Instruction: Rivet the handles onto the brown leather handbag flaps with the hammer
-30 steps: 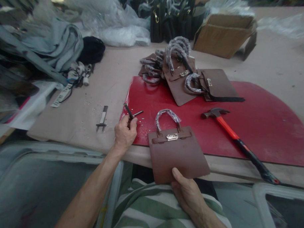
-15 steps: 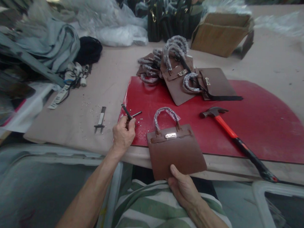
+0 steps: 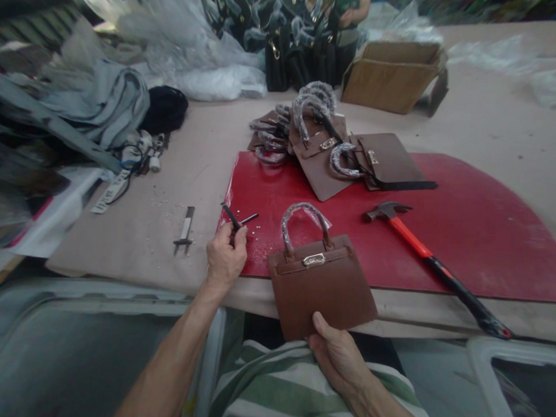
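Note:
My left hand (image 3: 226,255) is closed around a dark metal punch (image 3: 231,215), a slim bar with a thinner rod (image 3: 249,218) sticking out beside it. The hand is above the left edge of the red mat (image 3: 468,239). In my right hand (image 3: 339,350) is a brown leather bag panel (image 3: 323,289), gripped at its lower edge with the thumb on top. This panel carries a plastic-wrapped handle (image 3: 306,211) and a shiny metal clasp (image 3: 314,259). Its upper part lies over the mat; its lower edge overhangs the table.
A claw hammer (image 3: 409,234) lies right of the panel. Left of the mat is a two-pronged metal tool (image 3: 185,229) among tiny pale bits. More brown panels (image 3: 391,156) are heaped behind, near a cardboard box (image 3: 392,78). A person's hand (image 3: 348,17) shows at the back.
The head view has tilted slightly, so the scene sits a little lower. Both hands keep their holds on the punch and the bag panel, and the panel has barely moved.

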The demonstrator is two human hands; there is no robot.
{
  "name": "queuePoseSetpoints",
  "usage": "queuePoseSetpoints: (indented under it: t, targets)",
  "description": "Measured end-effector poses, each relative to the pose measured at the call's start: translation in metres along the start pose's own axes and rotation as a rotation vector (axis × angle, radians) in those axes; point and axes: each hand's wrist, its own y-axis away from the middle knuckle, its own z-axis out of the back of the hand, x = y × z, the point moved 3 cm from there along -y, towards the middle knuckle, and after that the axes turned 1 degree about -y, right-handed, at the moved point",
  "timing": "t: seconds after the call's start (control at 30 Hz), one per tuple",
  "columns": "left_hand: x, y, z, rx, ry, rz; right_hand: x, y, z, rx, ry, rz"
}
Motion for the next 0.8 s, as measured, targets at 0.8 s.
queuePoseSetpoints:
  t: [0.8]
  targets:
    - [-0.001,0.0,0.0,0.045,0.059,0.074,0.005,0.019,-0.008,0.075,0.111,0.027]
